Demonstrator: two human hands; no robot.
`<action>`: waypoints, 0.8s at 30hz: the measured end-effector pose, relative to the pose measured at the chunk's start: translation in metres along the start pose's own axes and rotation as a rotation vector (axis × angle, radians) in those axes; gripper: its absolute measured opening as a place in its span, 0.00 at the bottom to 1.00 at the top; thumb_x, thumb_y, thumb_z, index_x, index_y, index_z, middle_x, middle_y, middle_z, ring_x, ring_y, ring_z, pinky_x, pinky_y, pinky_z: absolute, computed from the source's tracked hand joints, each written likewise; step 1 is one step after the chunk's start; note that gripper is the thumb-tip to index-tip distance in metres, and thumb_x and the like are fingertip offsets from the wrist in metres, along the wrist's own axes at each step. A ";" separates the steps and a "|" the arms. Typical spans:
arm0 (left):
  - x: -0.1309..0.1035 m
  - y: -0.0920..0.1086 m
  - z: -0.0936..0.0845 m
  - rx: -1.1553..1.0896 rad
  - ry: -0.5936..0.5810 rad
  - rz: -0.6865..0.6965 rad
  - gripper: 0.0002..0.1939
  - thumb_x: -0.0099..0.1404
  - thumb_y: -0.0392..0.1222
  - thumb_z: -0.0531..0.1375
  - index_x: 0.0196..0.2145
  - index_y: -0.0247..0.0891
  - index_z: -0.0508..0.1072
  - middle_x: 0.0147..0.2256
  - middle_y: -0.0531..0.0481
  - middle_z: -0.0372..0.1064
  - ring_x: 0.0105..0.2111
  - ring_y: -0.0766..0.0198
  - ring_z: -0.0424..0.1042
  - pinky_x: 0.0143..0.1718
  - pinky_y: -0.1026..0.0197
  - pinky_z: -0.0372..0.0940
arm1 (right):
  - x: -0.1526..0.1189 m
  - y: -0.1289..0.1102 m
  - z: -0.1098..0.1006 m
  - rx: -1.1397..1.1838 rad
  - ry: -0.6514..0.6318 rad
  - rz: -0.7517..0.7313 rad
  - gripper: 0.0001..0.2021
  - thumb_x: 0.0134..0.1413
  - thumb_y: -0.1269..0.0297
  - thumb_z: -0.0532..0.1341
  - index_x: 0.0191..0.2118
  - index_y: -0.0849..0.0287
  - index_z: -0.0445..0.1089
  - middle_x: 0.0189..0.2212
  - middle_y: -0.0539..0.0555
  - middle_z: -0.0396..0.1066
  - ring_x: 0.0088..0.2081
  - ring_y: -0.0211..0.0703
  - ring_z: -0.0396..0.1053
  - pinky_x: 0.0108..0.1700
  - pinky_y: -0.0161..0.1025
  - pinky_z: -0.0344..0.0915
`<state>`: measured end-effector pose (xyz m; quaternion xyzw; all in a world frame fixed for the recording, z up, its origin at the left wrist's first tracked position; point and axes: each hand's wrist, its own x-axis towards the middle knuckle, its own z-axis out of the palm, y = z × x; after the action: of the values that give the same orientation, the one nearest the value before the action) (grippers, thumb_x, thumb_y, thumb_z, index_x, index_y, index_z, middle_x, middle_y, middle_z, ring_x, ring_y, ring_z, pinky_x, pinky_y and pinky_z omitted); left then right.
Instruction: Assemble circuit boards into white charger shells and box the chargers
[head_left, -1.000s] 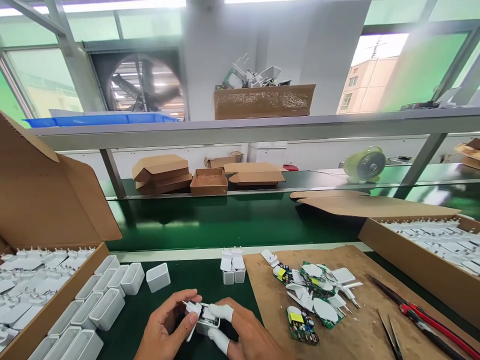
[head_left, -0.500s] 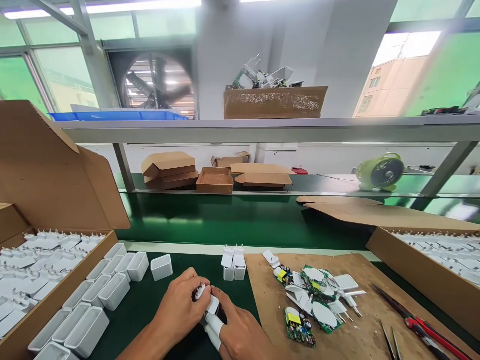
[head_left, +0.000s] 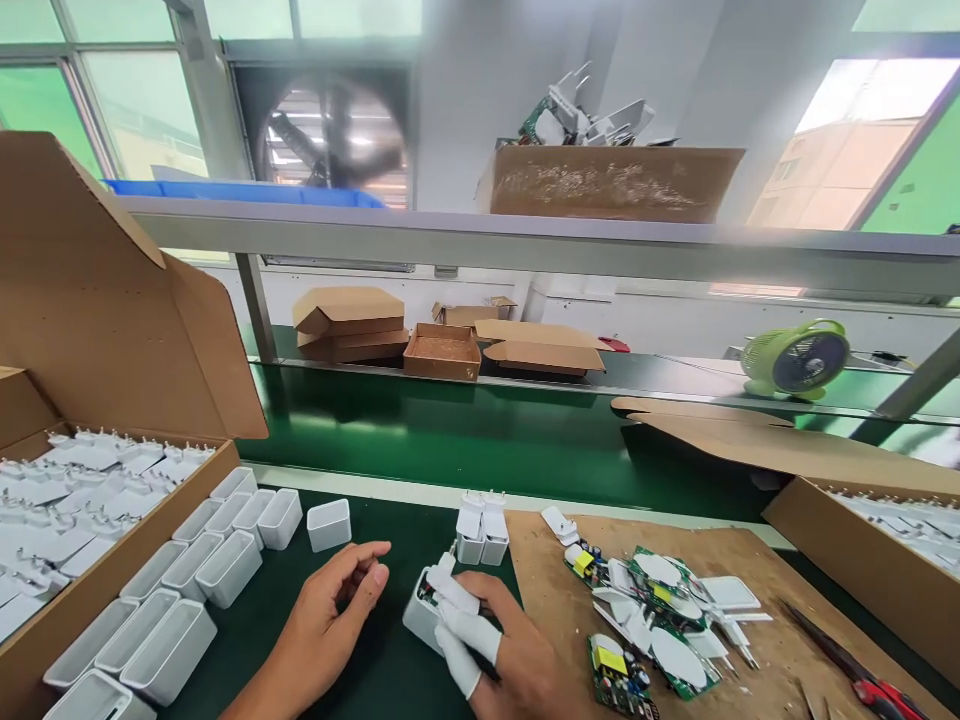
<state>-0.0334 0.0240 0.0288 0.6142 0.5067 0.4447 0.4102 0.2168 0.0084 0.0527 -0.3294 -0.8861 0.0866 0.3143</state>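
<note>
Beside the right hand (head_left: 517,650), circuit boards (head_left: 660,610) lie heaped.

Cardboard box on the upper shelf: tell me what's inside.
White parts and a green circuit board stick up over the rim; the cardboard box hides whatever lies lower.

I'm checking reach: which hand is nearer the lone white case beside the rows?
Left. The left hand is just in front of the lone white case; the right hand is farther right, holding another white case.

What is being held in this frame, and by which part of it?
The right hand holds a white casing by its right-hand side; the left hand holds nothing.
</note>
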 end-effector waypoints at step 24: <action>-0.021 0.004 0.019 0.355 0.060 0.475 0.23 0.73 0.40 0.63 0.63 0.47 0.66 0.57 0.44 0.71 0.45 0.59 0.79 0.49 0.62 0.77 | -0.012 0.007 0.026 0.078 -0.040 0.205 0.29 0.61 0.74 0.57 0.67 0.55 0.59 0.63 0.62 0.67 0.57 0.49 0.74 0.58 0.42 0.74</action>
<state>-0.0163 0.0012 0.0251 0.7643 0.4305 0.4505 0.1660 0.2118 0.0072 0.0235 -0.4040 -0.8498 0.1595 0.2987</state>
